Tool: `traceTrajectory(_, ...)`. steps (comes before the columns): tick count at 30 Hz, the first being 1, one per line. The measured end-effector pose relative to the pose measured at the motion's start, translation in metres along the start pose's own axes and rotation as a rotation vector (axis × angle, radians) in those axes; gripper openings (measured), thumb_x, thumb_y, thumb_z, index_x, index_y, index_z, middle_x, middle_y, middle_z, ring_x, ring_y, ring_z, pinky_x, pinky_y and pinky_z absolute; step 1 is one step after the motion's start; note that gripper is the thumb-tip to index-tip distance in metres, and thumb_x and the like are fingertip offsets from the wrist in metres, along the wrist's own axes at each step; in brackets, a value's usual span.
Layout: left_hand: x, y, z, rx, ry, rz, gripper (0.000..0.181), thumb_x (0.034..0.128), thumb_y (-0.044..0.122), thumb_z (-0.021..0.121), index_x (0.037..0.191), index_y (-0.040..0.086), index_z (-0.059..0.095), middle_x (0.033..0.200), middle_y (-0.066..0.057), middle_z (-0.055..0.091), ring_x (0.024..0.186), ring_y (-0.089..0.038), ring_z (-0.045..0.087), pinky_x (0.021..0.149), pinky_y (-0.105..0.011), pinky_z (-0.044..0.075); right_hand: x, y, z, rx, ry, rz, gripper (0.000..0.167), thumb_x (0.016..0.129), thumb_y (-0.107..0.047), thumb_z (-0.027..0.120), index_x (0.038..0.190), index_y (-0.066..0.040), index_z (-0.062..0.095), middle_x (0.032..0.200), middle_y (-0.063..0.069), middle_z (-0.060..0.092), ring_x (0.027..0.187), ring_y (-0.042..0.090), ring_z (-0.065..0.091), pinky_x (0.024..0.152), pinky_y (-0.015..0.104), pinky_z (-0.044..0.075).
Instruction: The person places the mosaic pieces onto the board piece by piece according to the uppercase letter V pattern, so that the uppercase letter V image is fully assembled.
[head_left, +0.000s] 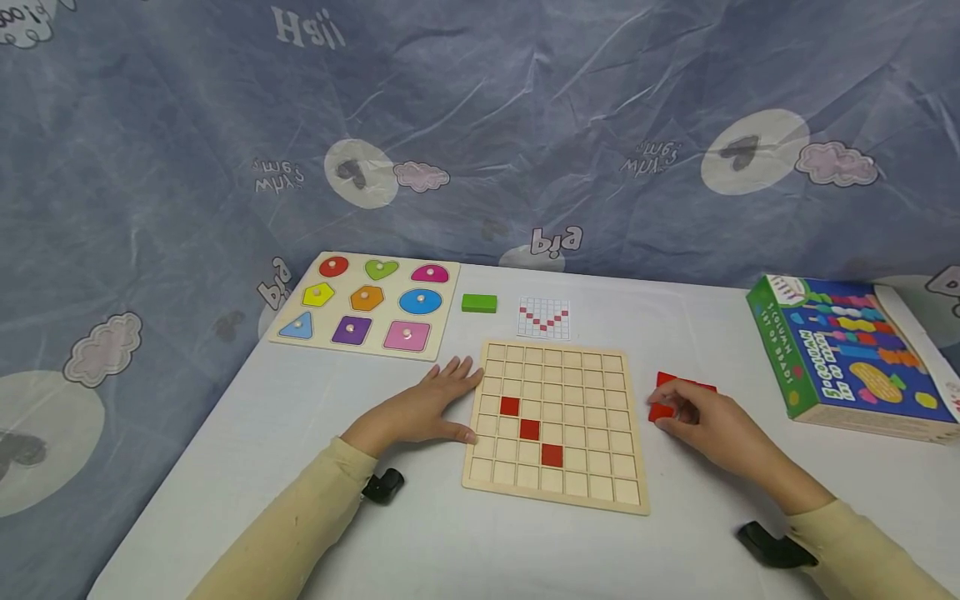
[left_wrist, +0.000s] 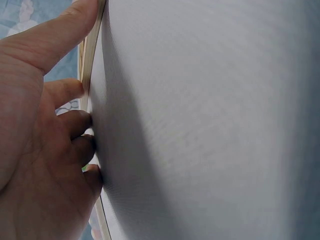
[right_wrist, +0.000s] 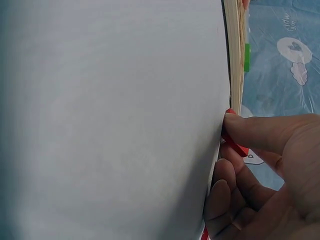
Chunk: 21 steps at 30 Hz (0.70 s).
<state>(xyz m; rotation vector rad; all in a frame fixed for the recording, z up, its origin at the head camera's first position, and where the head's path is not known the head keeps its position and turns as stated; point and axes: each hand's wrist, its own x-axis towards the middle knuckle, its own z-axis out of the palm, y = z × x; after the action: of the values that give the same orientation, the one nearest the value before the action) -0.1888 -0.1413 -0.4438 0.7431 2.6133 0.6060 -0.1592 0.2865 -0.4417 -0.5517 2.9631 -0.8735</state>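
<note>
A wooden grid board (head_left: pixel 595 418) lies on the white table, with three red square tiles (head_left: pixel 529 429) set diagonally in its cells. At its left edge my left hand (head_left: pixel 423 407) rests with fingers spread, fingertips and thumb touching the frame. Right of the board, my right hand (head_left: pixel 708 425) pinches a red tile (right_wrist: pixel 237 142) between thumb and index finger, low over the table. More red pieces (head_left: pixel 665 379) lie under and behind that hand, partly hidden by it. Behind the board is a small card (head_left: pixel 543 318) printed with a red V-shaped pattern on a grid.
A shape puzzle board (head_left: pixel 386 304) with knobbed coloured pieces lies at the back left. Beside it sits a green block (head_left: pixel 479 303). On the right stands a colourful bead-set box (head_left: pixel 862 358). A patterned blue cloth (head_left: pixel 480 125) hangs behind the table.
</note>
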Motion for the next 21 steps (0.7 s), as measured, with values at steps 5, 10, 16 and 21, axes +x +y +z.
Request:
traceTrajectory(5,0.0002,-0.0002,0.0004,0.004,-0.002,-0.003,0.104,0.0815,0.048,0.083,0.163,0.017,0.026,0.17,-0.007,0.012,0.157,-0.025,0.003,0.127,-0.044,0.005,-0.0015,-0.0009,-0.0012,-0.009,-0.002,0.004,0.027,0.088,-0.017,0.081,0.112,-0.02,0.068,0.083,-0.007,0.058,0.074,0.007,0.051,0.062,0.023,0.043)
traceTrajectory(10,0.0004,0.0,0.0005,0.007,-0.002,-0.005,0.104,0.0814,0.049,0.083,0.163,0.016,0.026,0.17,-0.007,0.012,0.157,-0.025,0.003,0.127,-0.044,0.005,-0.0024,-0.0013,-0.002,-0.018,0.003,0.015,0.024,0.09,-0.017,0.08,0.111,-0.022,0.068,0.083,-0.007,0.06,0.073,0.007,0.053,0.062,0.024,0.045)
traceTrajectory(16,0.0003,0.0009,-0.0003,0.005,-0.006,-0.007,0.104,0.0813,0.049,0.083,0.163,0.016,0.026,0.17,-0.007,0.012,0.157,-0.025,0.003,0.127,-0.044,0.005,-0.0018,-0.0008,-0.003,-0.024,0.002,0.017,0.026,0.092,-0.008,0.074,0.115,-0.021,0.067,0.087,-0.004,0.064,0.075,0.01,0.057,0.064,0.025,0.049)
traceTrajectory(21,0.0004,0.0007,-0.0004,0.002,-0.006,-0.006,0.104,0.0812,0.049,0.083,0.163,0.016,0.026,0.17,-0.007,0.012,0.157,-0.025,0.003,0.127,-0.043,0.005,-0.0007,-0.0032,-0.0046,-0.021,0.019,0.003,0.028,0.093,-0.008,0.072,0.118,-0.02,0.069,0.094,-0.003,0.066,0.079,0.011,0.06,0.066,0.026,0.051)
